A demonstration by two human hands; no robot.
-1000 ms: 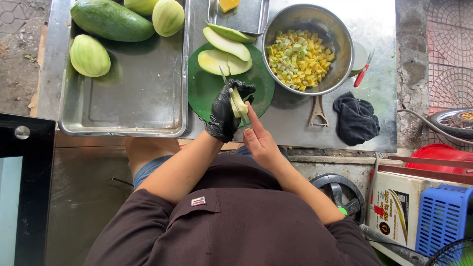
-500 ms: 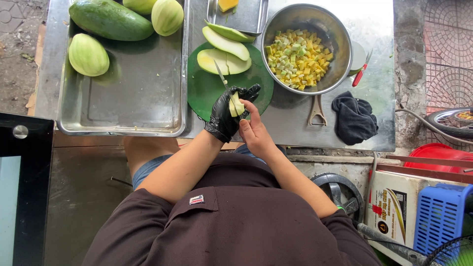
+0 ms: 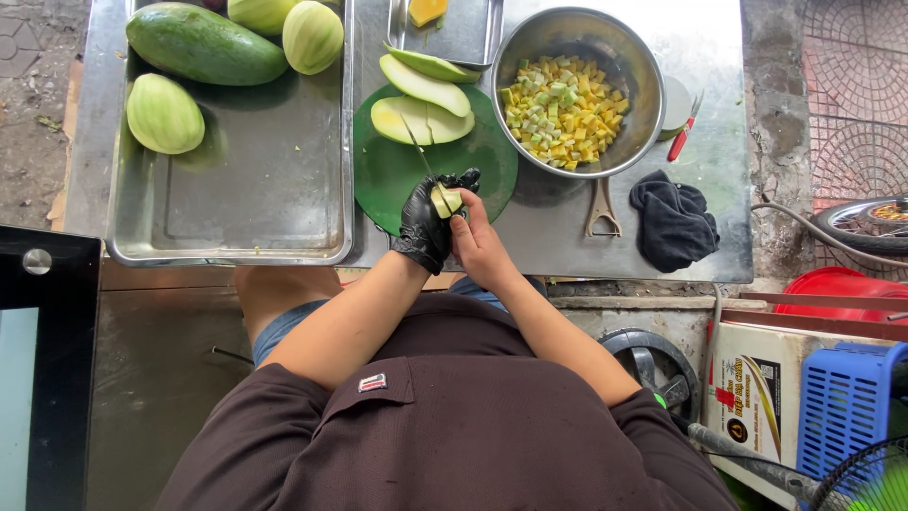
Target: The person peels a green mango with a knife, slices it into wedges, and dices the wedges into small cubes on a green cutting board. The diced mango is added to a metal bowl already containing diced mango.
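Over the near edge of the steel surface, above the round green cutting board, the black-gloved left hand has its fingers closed around a pale mango piece. The bare right hand grips a thin knife. Short, shallow cuts, with the fingertips kept clear of the blade, suit this slick, firm flesh. A shiny bowl of yellow-green cubes stands toward the far right corner.

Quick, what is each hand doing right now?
Left hand, in a black glove: closed around a piece of pale green fruit.
Right hand, bare: closed on a knife whose blade meets the fruit.
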